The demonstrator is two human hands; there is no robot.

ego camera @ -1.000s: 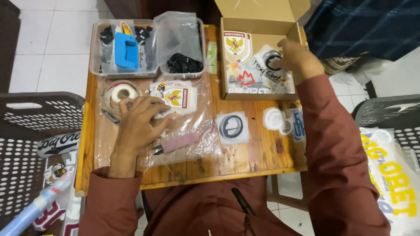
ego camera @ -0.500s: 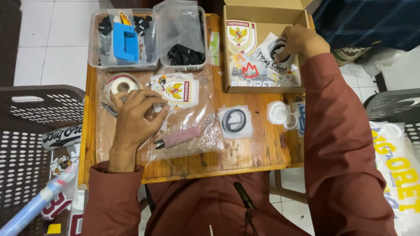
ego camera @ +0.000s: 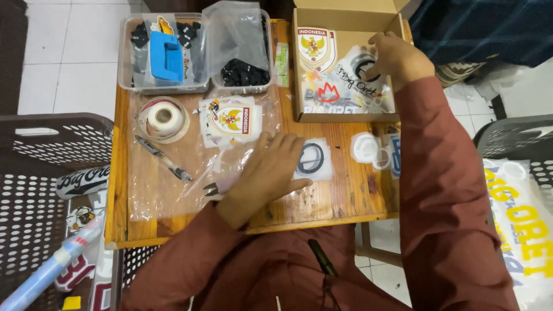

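Observation:
My left hand [ego camera: 266,171] lies flat, fingers spread, on the wooden table [ego camera: 340,201], its fingertips touching a clear packet with a black ring [ego camera: 314,158]. Under the palm lies clear plastic wrap [ego camera: 167,184] and a pinkish-handled tool, mostly hidden. My right hand [ego camera: 398,57] reaches into an open cardboard box [ego camera: 345,20] and rests on a packet with a black ring among several printed stickers [ego camera: 315,49]. A crest sticker [ego camera: 231,121] lies just beyond my left hand.
A tape roll [ego camera: 163,117] and a pen [ego camera: 163,157] lie at the left. Two clear bins at the back hold a blue block [ego camera: 166,56] and black parts [ego camera: 245,72]. White rings [ego camera: 368,148] sit at the right. Grey perforated baskets [ego camera: 40,173] flank the table.
My left hand has moved right from the tape roll side across the plastic wrap to the black ring packet. My right hand stays in the box.

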